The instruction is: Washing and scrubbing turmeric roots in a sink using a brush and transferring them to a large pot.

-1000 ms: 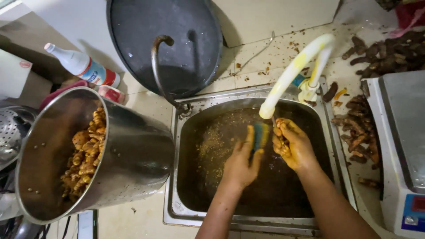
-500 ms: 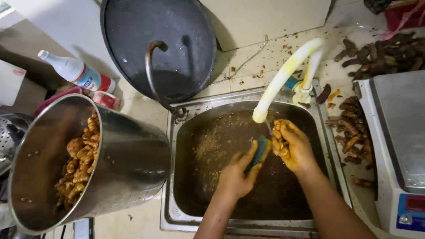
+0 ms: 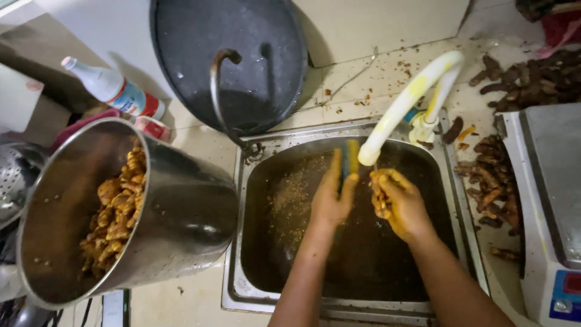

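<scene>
Pale tiled counter (image 3: 387, 79), littered with brown scraps, surrounding a steel sink (image 3: 242, 290). Far centre: large dark pan (image 3: 242, 48) against a cream wall (image 3: 375, 24). Left: tilted steel pot (image 3: 181, 218). Right: weighing scale (image 3: 551, 200).

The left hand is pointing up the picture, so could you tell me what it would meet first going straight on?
Probably the sink's far rim, then the dark round lid; left hand holds a blue-yellow sponge. Depth is unclear.

— What is held over the sink?
— A scrub sponge (image 3: 349, 158), yellow with a blue-green face, upright on edge under the hose's mouth; beside it a knobbly root piece (image 3: 380, 192), stained yellow-orange, wet, partly hidden by fingers.
</scene>
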